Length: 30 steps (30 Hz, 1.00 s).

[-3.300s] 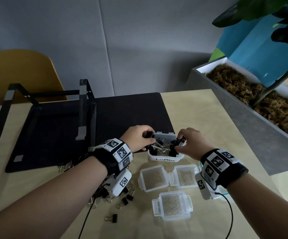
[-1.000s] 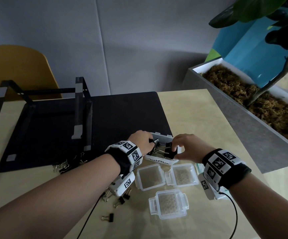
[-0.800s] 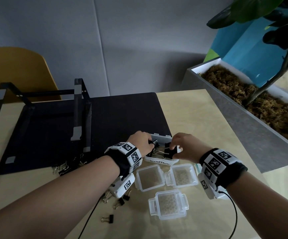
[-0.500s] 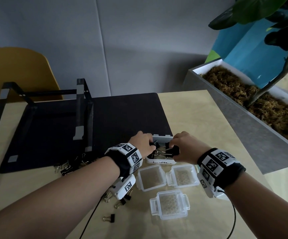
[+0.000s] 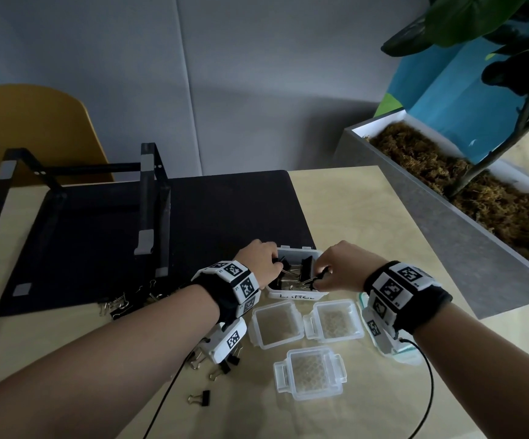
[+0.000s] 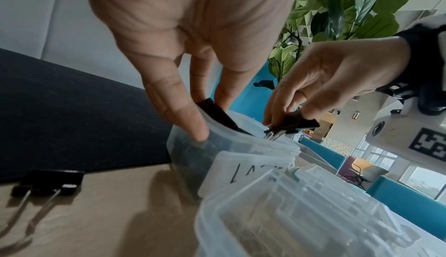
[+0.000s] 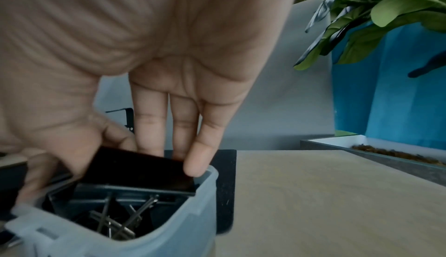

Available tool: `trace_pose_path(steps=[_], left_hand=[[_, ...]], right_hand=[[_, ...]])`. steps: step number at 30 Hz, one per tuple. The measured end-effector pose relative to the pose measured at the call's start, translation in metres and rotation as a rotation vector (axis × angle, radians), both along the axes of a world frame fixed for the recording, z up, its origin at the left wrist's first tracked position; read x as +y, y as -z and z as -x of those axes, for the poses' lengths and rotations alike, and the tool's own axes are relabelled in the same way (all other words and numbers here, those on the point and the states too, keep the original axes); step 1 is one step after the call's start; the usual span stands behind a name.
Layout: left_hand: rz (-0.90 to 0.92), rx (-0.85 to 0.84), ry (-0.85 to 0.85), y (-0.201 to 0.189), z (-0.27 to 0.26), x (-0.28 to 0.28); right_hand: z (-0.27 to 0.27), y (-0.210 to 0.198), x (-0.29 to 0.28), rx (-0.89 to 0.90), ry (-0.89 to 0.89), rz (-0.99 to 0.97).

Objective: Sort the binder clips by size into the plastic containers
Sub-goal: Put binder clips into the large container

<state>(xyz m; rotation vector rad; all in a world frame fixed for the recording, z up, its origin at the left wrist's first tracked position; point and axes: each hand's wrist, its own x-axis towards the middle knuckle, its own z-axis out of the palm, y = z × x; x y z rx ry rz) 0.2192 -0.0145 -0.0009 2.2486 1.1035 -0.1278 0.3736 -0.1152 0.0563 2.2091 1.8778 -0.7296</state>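
A clear plastic container (image 5: 293, 296) labelled LARGE stands at the black mat's near right corner and holds several large black binder clips. My left hand (image 5: 272, 264) reaches in from the left and pinches a large black clip (image 6: 217, 114), with one finger (image 6: 193, 125) against the outside wall. My right hand (image 5: 323, 277) comes from the right. It grips another large clip (image 7: 142, 169) between thumb and fingers, tilted at the container's rim (image 7: 207, 177). In the left wrist view this second clip (image 6: 299, 122) hangs just above the rim.
Three empty clear containers (image 5: 277, 324) (image 5: 333, 321) (image 5: 309, 373) lie in front of the labelled one. Loose clips lie at the mat's front edge (image 5: 120, 304), under my left wrist (image 5: 222, 370) and nearer me (image 5: 201, 398). A black stand (image 5: 147, 201) is on the mat; a grey planter (image 5: 447, 223) borders the right.
Both hands have stayed at the LARGE container, shifting the clips they hold a little. The head view has moved slightly.
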Motion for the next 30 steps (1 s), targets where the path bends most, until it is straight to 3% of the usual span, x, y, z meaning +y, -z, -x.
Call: trace_pose_path(steps=[13, 17, 23, 30], left_hand=[[0.01, -0.019, 0.047, -0.007, -0.001, 0.003], [-0.006, -0.02, 0.049, -0.005, -0.001, 0.002], [-0.042, 0.003, 0.048, -0.002, -0.001, 0.003], [-0.063, 0.042, 0.08, -0.003, -0.004, 0.007]], right_hand=[[0.003, 0.024, -0.008, 0.007, 0.016, -0.12], [0.001, 0.025, -0.012, -0.035, -0.012, -0.058], [-0.004, 0.027, -0.014, 0.151, 0.068, -0.151], [-0.01, 0.034, -0.024, 0.222, 0.065, -0.277]])
